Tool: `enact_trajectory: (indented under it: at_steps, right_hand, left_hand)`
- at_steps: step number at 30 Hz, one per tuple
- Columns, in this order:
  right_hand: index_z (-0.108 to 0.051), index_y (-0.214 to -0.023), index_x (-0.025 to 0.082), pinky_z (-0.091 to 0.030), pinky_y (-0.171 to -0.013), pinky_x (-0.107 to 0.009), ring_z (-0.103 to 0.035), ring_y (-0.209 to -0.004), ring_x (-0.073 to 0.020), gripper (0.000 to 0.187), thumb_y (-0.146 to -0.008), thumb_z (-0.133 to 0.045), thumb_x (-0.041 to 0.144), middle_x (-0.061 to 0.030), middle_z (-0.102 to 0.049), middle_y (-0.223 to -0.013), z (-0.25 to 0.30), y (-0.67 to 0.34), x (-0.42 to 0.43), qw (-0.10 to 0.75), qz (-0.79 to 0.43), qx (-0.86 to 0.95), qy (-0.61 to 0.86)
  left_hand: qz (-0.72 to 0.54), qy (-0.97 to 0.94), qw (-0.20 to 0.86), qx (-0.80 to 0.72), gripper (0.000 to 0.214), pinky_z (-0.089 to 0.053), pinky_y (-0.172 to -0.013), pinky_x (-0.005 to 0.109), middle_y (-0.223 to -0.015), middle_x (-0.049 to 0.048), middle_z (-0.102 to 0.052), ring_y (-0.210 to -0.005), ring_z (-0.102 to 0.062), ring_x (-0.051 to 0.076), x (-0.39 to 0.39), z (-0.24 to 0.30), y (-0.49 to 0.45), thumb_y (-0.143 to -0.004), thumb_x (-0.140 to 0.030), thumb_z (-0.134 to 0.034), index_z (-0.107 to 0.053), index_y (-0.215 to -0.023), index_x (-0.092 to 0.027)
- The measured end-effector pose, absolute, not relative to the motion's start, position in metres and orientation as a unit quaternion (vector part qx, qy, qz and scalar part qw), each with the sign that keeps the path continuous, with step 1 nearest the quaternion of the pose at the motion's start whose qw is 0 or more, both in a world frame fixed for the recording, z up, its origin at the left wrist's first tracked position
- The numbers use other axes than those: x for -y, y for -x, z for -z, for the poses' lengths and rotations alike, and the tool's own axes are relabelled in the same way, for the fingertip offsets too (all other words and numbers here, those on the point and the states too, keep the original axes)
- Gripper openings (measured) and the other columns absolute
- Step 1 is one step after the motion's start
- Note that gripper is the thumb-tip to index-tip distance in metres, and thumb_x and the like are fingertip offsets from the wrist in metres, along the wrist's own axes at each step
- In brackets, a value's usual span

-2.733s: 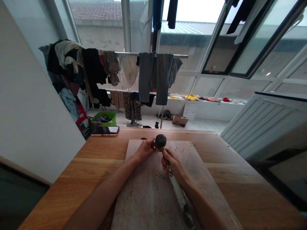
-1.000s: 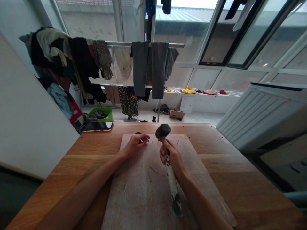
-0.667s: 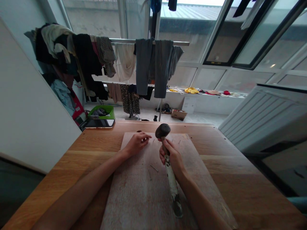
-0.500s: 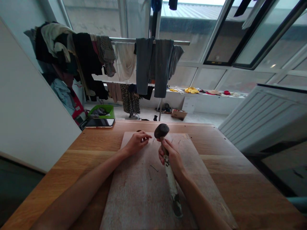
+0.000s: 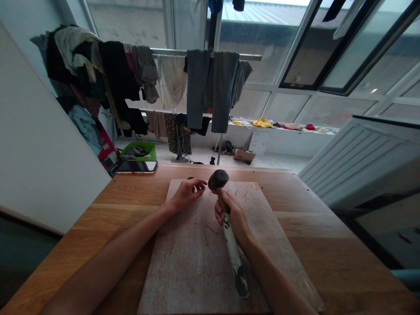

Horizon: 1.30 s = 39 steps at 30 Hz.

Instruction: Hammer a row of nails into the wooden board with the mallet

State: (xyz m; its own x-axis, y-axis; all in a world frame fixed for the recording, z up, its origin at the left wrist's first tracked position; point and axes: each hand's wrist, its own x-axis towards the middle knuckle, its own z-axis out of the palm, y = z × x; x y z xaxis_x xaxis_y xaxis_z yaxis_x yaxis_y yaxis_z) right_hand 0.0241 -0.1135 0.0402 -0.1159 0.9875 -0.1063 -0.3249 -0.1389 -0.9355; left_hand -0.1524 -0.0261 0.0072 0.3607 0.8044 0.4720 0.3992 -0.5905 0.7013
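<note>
Hammer (image 5: 226,227) gripped in right hand (image 5: 231,216), head beside left hand (image 5: 187,194) fingers pinched together.

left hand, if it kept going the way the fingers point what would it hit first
The left hand points right across the board, fingertips pinched, probably on a nail too small to make out. The first thing in that line looks like the hammer head in the right hand, though depth is unclear.
</note>
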Motion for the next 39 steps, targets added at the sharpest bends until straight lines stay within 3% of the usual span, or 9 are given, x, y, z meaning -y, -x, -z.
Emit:
enact_trajectory:
  at_steps: [11, 20, 25, 30, 39]
  right_hand:
    - [-0.057, -0.102, 0.021, -0.03, -0.031, -0.017, -0.043, -0.034, -0.0073, 0.032, -0.084, -0.059, 0.047, 0.0097, -0.048, -0.053, -0.034, -0.019, 0.11, 0.523, -0.651, 0.393, 0.385]
    - [-0.055, -0.102, 0.024, -0.029, -0.031, -0.017, -0.042, -0.033, -0.0053, 0.037, -0.083, -0.064, 0.055, 0.0111, -0.048, -0.06, -0.032, -0.01, 0.108, 0.526, -0.658, 0.402, 0.359]
    - [-0.055, -0.103, 0.022, -0.029, -0.03, -0.017, -0.043, -0.032, -0.0052, 0.036, -0.087, -0.062, 0.054, 0.0105, -0.05, -0.06, -0.026, -0.012, 0.107, 0.493, -0.665, 0.429, 0.362]
    - [-0.056, -0.105, 0.022, -0.029, -0.029, -0.017, -0.044, -0.032, -0.0059, 0.04, -0.085, -0.063, 0.055, 0.0105, -0.05, -0.058, -0.027, -0.013, 0.109, 0.492, -0.661, 0.429, 0.369]
    - [-0.058, -0.107, 0.02, -0.031, -0.028, -0.017, -0.044, -0.032, -0.0063, 0.044, -0.083, -0.064, 0.056, 0.0104, -0.049, -0.056, -0.029, -0.014, 0.108, 0.495, -0.649, 0.432, 0.383]
  left_hand:
    - [-0.395, -0.794, 0.261, -0.381, 0.026, -0.051, -0.065, 0.023, -0.075, 0.0023, -0.071, -0.067, -0.065, 0.012, 0.025, -0.005, 0.152, -0.082, -0.007, -0.062, -0.07, -0.106, -0.014]
    - [-0.39, -0.794, 0.262, -0.386, 0.027, -0.05, -0.064, 0.022, -0.076, 0.0003, -0.071, -0.065, -0.064, 0.012, 0.025, -0.006, 0.152, -0.081, -0.007, -0.062, -0.068, -0.106, -0.016]
    - [-0.396, -0.799, 0.242, -0.382, 0.024, -0.048, -0.062, 0.021, -0.073, -0.0004, -0.069, -0.063, -0.062, 0.011, 0.022, -0.001, 0.154, -0.077, -0.004, -0.062, -0.066, -0.098, -0.015]
    - [-0.399, -0.795, 0.248, -0.384, 0.037, -0.048, -0.061, 0.021, -0.074, -0.0015, -0.069, -0.062, -0.062, 0.011, 0.022, -0.001, 0.155, -0.077, -0.005, -0.061, -0.062, -0.112, -0.016]
    - [-0.39, -0.8, 0.259, -0.376, 0.034, -0.046, -0.06, 0.021, -0.075, -0.0021, -0.065, -0.061, -0.058, 0.011, 0.023, 0.0, 0.153, -0.08, -0.012, -0.061, -0.058, -0.114, -0.017]
